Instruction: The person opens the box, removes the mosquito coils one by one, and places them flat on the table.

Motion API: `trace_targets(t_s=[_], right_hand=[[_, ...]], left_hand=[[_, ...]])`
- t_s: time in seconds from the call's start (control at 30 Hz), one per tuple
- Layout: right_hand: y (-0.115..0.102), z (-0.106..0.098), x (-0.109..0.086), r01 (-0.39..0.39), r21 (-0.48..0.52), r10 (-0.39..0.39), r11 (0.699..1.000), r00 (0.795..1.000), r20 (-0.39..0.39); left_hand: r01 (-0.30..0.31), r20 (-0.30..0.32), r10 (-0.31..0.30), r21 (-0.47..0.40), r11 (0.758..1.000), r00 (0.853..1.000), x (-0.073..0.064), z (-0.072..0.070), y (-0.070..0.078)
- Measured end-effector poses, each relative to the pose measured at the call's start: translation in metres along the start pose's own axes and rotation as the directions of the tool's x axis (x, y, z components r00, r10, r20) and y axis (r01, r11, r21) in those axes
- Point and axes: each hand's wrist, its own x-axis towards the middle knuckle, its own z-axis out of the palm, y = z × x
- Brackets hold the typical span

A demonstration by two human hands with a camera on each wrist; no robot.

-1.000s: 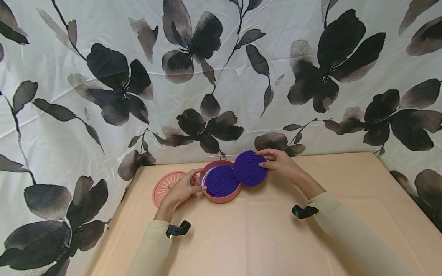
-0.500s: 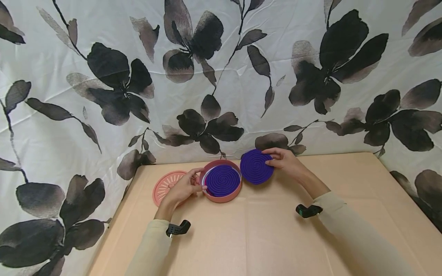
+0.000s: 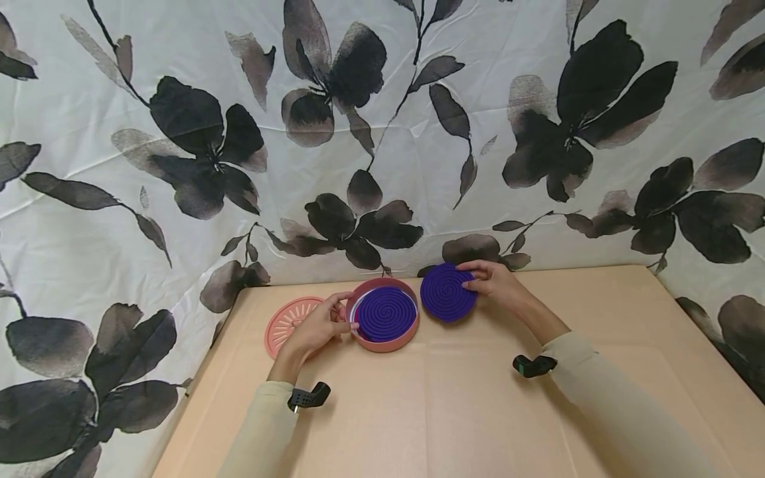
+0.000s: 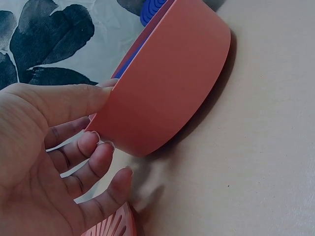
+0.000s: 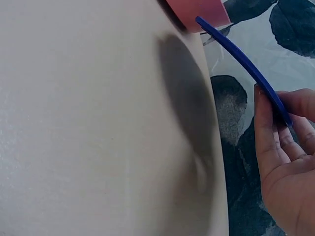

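Observation:
My left hand [image 3: 319, 325] grips the left rim of a round terracotta-coloured container [image 4: 162, 73], thumb over the edge and the other fingers outside. Inside the container lies a blue-purple coaster [image 3: 386, 314] with a spiral groove. A second spiral coaster [image 3: 448, 293] is pinched at its right edge between the thumb and fingers of my right hand [image 3: 490, 284]. Seen edge-on in the right wrist view, this thin coaster [image 5: 246, 64] is slightly bent and held above the table, its shadow below. It hangs just right of the container, face toward the head camera.
A slotted pinkish-orange round lid [image 3: 287, 322] lies on the table left of the container, partly behind my left hand. The light wooden-toned table [image 3: 430, 411] ends at the back against a white cloth [image 3: 418, 146] with dark flowers.
My right hand has carried its coaster a little to the right, away from over the container's edge, then slightly lower. My left hand stays at the container's rim.

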Motion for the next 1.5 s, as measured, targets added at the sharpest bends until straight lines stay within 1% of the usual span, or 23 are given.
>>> trace_targets(t_s=[0.1, 0.33, 0.57, 0.73, 1.03, 1.2, 1.5], right_hand=[[0.003, 0.002, 0.000, 0.010, 0.009, -0.010, 1.000, 1.000, 0.015], [0.012, 0.004, 0.003, -0.020, 0.020, 0.020, 1.000, 1.000, 0.015], [0.014, 0.006, 0.003, -0.022, -0.020, 0.023, 1.000, 0.999, 0.047], [0.013, 0.008, 0.001, -0.026, -0.063, 0.029, 0.998, 0.998, 0.048], [0.015, 0.007, -0.002, -0.013, -0.194, 0.023, 0.981, 0.999, 0.046], [0.019, 0.004, -0.002, -0.008, -0.200, 0.019, 0.980, 0.998, 0.052], [0.019, 0.003, -0.004, -0.009, -0.208, 0.023, 0.978, 0.998, 0.065]], left_hand=[[-0.001, 0.001, 0.001, -0.003, 1.000, 1.000, 0.000, 0.000, 0.000], [0.000, 0.008, 0.000, -0.014, 1.000, 1.000, 0.001, 0.000, -0.001], [-0.003, -0.002, 0.003, 0.000, 1.000, 1.000, -0.002, 0.000, 0.000], [-0.008, -0.004, 0.008, 0.005, 1.000, 1.000, -0.003, 0.000, 0.001], [-0.003, -0.007, 0.003, 0.011, 1.000, 1.000, -0.007, 0.002, 0.001], [-0.010, -0.012, 0.011, 0.023, 1.000, 1.000, -0.009, 0.004, 0.000], [0.010, -0.026, -0.010, 0.022, 1.000, 1.000, -0.013, 0.006, -0.001]])
